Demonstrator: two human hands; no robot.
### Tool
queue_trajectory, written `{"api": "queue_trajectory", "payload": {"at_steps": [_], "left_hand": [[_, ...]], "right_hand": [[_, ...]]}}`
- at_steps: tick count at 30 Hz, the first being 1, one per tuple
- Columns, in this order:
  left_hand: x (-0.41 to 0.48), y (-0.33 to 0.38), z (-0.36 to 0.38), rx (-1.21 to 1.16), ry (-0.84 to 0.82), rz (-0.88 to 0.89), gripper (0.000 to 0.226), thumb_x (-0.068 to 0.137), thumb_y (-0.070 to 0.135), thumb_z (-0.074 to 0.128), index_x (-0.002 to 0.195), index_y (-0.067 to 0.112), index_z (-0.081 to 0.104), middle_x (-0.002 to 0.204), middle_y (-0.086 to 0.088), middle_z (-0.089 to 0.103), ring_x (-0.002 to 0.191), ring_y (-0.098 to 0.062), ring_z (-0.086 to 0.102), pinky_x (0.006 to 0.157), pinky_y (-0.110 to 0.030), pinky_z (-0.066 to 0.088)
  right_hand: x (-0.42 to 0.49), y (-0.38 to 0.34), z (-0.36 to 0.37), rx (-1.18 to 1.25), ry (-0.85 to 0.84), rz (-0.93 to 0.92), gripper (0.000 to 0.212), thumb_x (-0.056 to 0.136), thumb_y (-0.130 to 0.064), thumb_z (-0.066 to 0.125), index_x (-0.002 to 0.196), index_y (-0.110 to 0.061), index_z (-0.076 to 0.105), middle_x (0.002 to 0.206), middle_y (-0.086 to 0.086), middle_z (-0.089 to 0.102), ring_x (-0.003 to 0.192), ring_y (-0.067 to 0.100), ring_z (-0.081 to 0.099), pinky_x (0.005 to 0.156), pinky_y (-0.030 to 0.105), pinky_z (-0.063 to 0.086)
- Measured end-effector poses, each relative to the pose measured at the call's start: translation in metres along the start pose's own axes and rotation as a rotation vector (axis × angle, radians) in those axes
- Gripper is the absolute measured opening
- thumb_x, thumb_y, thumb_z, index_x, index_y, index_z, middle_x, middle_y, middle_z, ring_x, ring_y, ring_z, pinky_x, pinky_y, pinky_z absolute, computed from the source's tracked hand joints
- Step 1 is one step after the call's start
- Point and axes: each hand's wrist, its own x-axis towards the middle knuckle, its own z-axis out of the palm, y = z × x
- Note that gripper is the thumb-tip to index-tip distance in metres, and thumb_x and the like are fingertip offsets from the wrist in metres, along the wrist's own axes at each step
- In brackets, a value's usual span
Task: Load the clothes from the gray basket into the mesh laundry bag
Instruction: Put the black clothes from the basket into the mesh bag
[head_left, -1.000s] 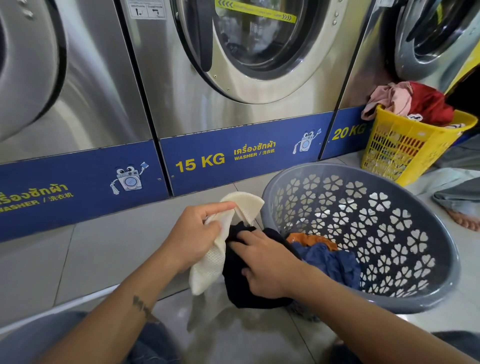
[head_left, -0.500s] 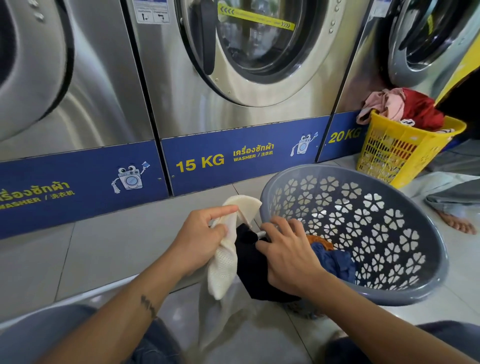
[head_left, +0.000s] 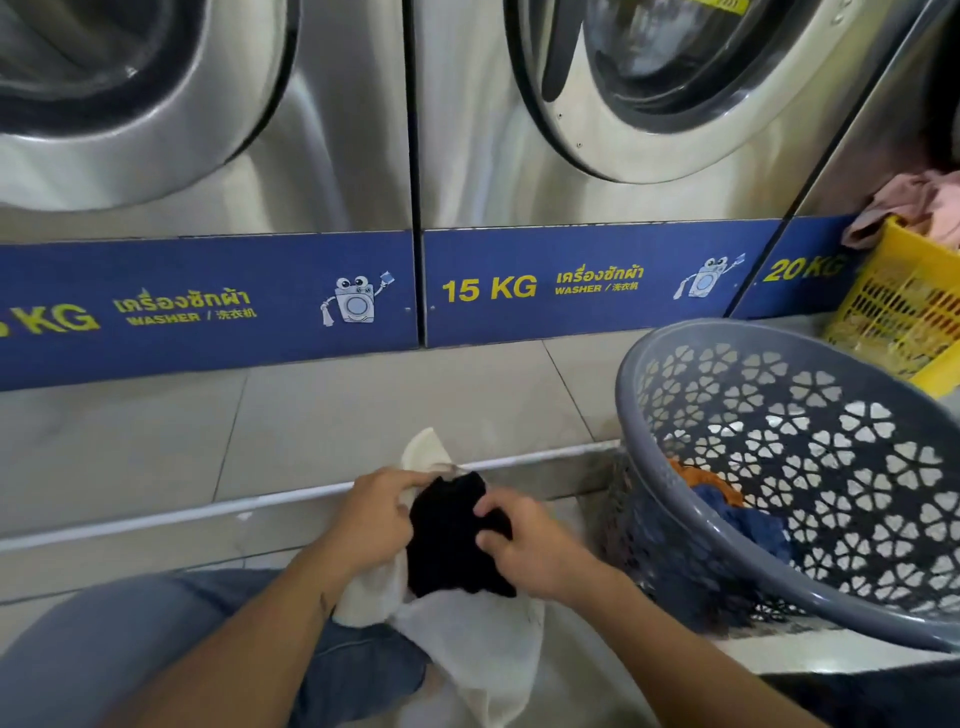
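Gripping the white mesh laundry bag (head_left: 467, 639) at its mouth, the left hand (head_left: 371, 519) is closed; the right hand (head_left: 530, 545) clutches a black garment (head_left: 452, 540) there. Gray basket (head_left: 727, 561), tipped beside, holds orange and blue clothes (head_left: 748, 519); a yellow basket (head_left: 904, 312) stands against the washers (head_left: 571, 156).

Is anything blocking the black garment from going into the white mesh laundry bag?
Nothing visible does. The left hand holds the white mesh laundry bag at its mouth, and the right hand presses the black garment directly at the opening, with no other cloth between.
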Motion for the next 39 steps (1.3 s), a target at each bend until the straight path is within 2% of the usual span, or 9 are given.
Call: {"api": "queue_trajectory", "payload": {"at_steps": [3, 7, 12, 16, 21, 27, 31, 36, 39], "left_hand": [[0.003, -0.013, 0.004, 0.043, -0.039, -0.01, 0.057, 0.082, -0.004, 0.049, 0.126, 0.03, 0.063, 0.132, 0.0, 0.059, 0.119, -0.019, 0.054, 0.1, -0.025, 0.041], [0.01, -0.003, 0.004, -0.086, 0.056, 0.025, 0.058, 0.08, -0.005, 0.046, 0.116, 0.035, 0.068, 0.125, 0.004, 0.064, 0.11, -0.017, 0.059, 0.091, -0.023, 0.046], [0.019, 0.017, 0.004, -0.179, 0.136, 0.121, 0.053, 0.085, 0.001, 0.044, 0.11, 0.04, 0.07, 0.12, 0.006, 0.068, 0.1, -0.015, 0.064, 0.088, -0.03, 0.053], [0.022, 0.019, 0.007, -0.177, 0.159, 0.16, 0.053, 0.087, 0.002, 0.043, 0.114, 0.04, 0.068, 0.124, 0.008, 0.065, 0.113, -0.014, 0.058, 0.099, -0.031, 0.047], [0.017, 0.02, 0.012, -0.001, 0.142, 0.169, 0.059, 0.085, 0.002, 0.044, 0.127, 0.043, 0.053, 0.106, 0.01, 0.052, 0.095, -0.02, 0.056, 0.082, -0.039, 0.05], [0.016, 0.015, 0.012, 0.095, 0.117, 0.094, 0.047, 0.086, 0.001, 0.049, 0.118, 0.035, 0.053, 0.111, 0.006, 0.051, 0.087, -0.019, 0.055, 0.076, -0.039, 0.051], [0.013, 0.01, 0.021, 0.119, 0.036, 0.141, 0.041, 0.091, 0.006, 0.044, 0.12, 0.029, 0.062, 0.111, 0.004, 0.051, 0.094, -0.021, 0.057, 0.084, -0.037, 0.049], [0.016, 0.01, 0.024, 0.084, 0.039, 0.185, 0.038, 0.091, 0.013, 0.046, 0.118, 0.034, 0.064, 0.104, 0.007, 0.057, 0.094, -0.017, 0.057, 0.083, -0.035, 0.049], [0.017, 0.011, 0.026, 0.028, 0.044, 0.192, 0.038, 0.091, 0.012, 0.046, 0.113, 0.037, 0.066, 0.099, 0.009, 0.061, 0.093, -0.015, 0.058, 0.081, -0.031, 0.048]], "right_hand": [[0.001, 0.017, 0.029, -0.195, -0.172, 0.002, 0.073, 0.082, -0.044, 0.061, 0.15, -0.039, 0.035, 0.163, 0.0, 0.031, 0.149, 0.026, 0.029, 0.12, 0.045, 0.029], [0.009, 0.027, 0.041, -0.204, -0.169, 0.05, 0.089, 0.084, -0.034, 0.061, 0.158, -0.038, 0.013, 0.168, 0.004, 0.01, 0.152, 0.034, 0.013, 0.122, 0.045, 0.023], [0.017, 0.026, 0.048, -0.357, -0.049, -0.159, 0.081, 0.084, -0.023, 0.055, 0.159, -0.023, 0.023, 0.167, 0.004, 0.019, 0.152, 0.028, 0.02, 0.122, 0.036, 0.02], [0.015, 0.043, 0.041, -0.545, -0.319, 0.0, 0.087, 0.076, -0.03, 0.059, 0.155, -0.032, 0.024, 0.162, 0.004, 0.028, 0.148, 0.031, 0.026, 0.122, 0.062, 0.009], [0.013, 0.046, 0.026, -0.734, -0.307, 0.165, 0.028, 0.079, -0.028, 0.048, 0.105, -0.027, 0.058, 0.116, 0.002, 0.065, 0.123, 0.03, 0.054, 0.108, 0.077, -0.013], [0.009, 0.027, 0.004, -0.859, -0.172, 0.128, 0.039, 0.074, -0.039, 0.054, 0.109, -0.024, 0.061, 0.108, 0.003, 0.066, 0.104, 0.028, 0.064, 0.103, 0.05, 0.027], [0.001, 0.026, -0.002, -0.319, -0.136, 0.051, 0.046, 0.074, -0.018, 0.052, 0.117, -0.027, 0.064, 0.117, 0.005, 0.065, 0.109, 0.028, 0.062, 0.08, 0.029, 0.044], [-0.001, 0.027, 0.028, 0.333, 0.0, 0.058, 0.039, 0.085, -0.001, 0.057, 0.115, -0.024, 0.049, 0.114, 0.002, 0.065, 0.103, 0.018, 0.062, 0.083, 0.029, 0.052], [-0.002, 0.039, 0.037, 0.087, -0.218, 0.108, 0.033, 0.081, -0.019, 0.06, 0.11, -0.025, 0.046, 0.111, 0.004, 0.063, 0.102, 0.023, 0.061, 0.082, 0.035, 0.051]]}}
